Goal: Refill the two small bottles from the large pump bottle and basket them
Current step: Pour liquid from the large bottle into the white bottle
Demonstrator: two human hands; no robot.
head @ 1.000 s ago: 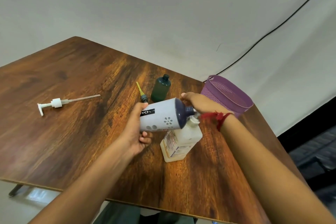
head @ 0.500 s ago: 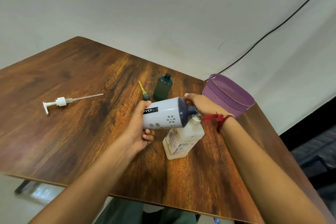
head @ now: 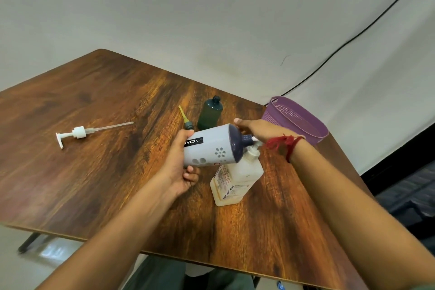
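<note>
Left hand (head: 179, 167), forearm reaching in from lower left, grips the lavender bottle (head: 211, 148) by its base and holds it tipped nearly level, dark neck over the mouth of the clear bottle (head: 235, 181) standing on the table (head: 94, 172). Right hand (head: 256, 128) sits at that junction, thumb on the dark shoulder; fingers hidden, grip cannot be told. Green bottle (head: 210, 115) stands upright just behind, basket (head: 303, 122) to the right, both apart from the hands.

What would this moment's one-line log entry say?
step: refill | left hand grips tipped large lavender plastic bottle | mouth at small cream plastic bottle | right hand at necks, grip hidden
</note>
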